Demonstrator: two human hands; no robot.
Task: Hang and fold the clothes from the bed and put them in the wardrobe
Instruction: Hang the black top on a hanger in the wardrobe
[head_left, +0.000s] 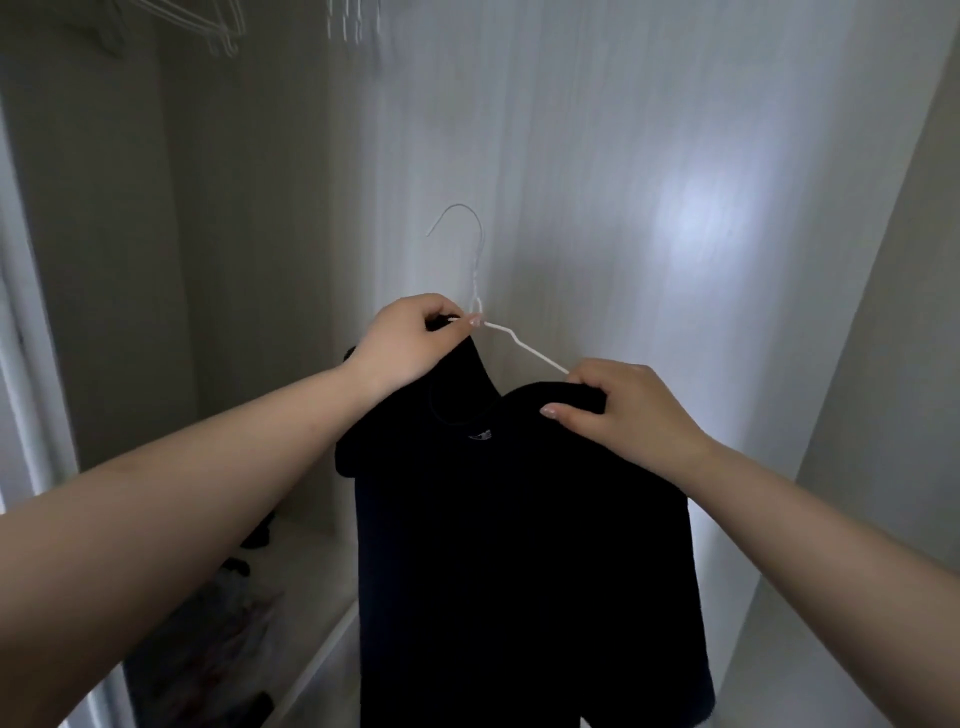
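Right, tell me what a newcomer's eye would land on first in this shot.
First, the black shirt hanging dark in the middle against the pale wardrobe wall, half on a thin white hanger whose hook stands free above it. Next, the two bare arms reaching in: the left hand pinches the hanger at its neck, the right hand grips the shirt's shoulder over the hanger's arm. Spare white hangers hang top left.
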